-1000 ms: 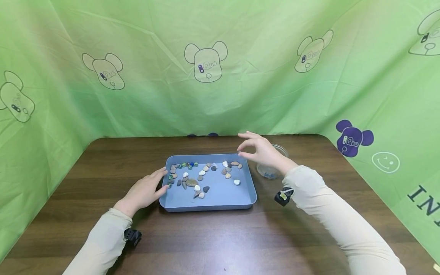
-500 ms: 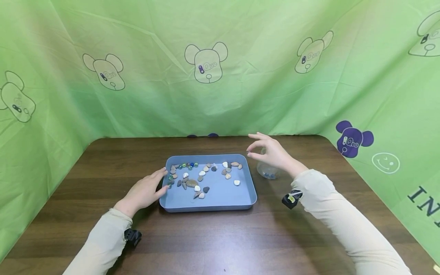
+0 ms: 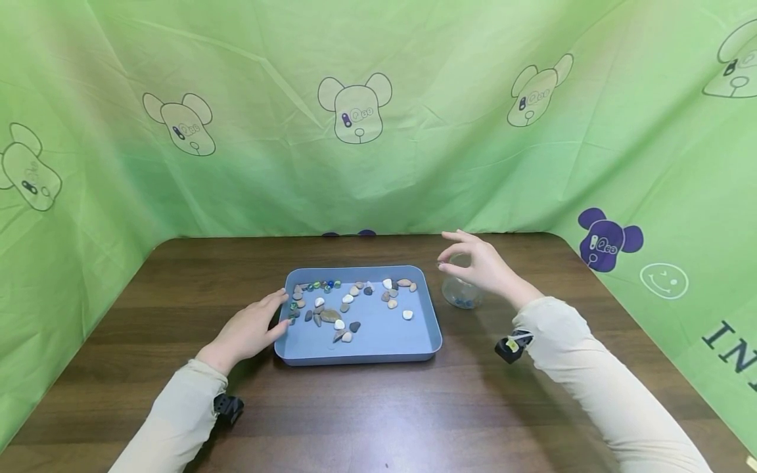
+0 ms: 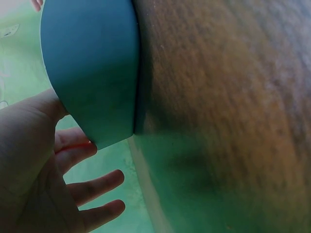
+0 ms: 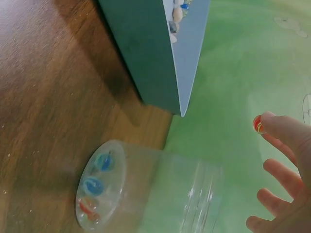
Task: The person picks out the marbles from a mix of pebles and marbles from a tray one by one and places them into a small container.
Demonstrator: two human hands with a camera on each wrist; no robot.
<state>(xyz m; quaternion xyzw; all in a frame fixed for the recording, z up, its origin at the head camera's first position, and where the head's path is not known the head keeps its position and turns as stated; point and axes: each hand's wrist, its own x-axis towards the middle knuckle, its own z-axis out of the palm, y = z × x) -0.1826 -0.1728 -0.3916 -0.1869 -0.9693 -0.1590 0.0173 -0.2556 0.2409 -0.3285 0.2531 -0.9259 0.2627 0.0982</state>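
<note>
My right hand (image 3: pixel 478 266) pinches a red and yellow marble (image 5: pixel 257 124) between thumb and index finger, the other fingers spread. It is above a clear jar (image 3: pixel 455 289), which stands just right of the tray. Blue and red marbles (image 5: pixel 93 186) lie on the jar's bottom in the right wrist view. My left hand (image 3: pixel 251 328) rests at the left side of the blue tray (image 3: pixel 378 345), its thumb over the rim and its fingers extended. Several pebbles (image 3: pixel 330 315) and glass marbles (image 3: pixel 317 284) are spread in the tray, the marbles mostly along its back left.
The tray and jar stand on a dark wooden table (image 3: pixel 367 420). A green cloth (image 3: pixel 266 131) with printed bear heads hangs behind the table and along its sides. Black wrist cameras (image 3: pixel 228 408) are strapped at both sleeves.
My right hand has moved right, from the tray's back right corner to the jar, still pinching the marble. The left hand and the tray have stayed in place.
</note>
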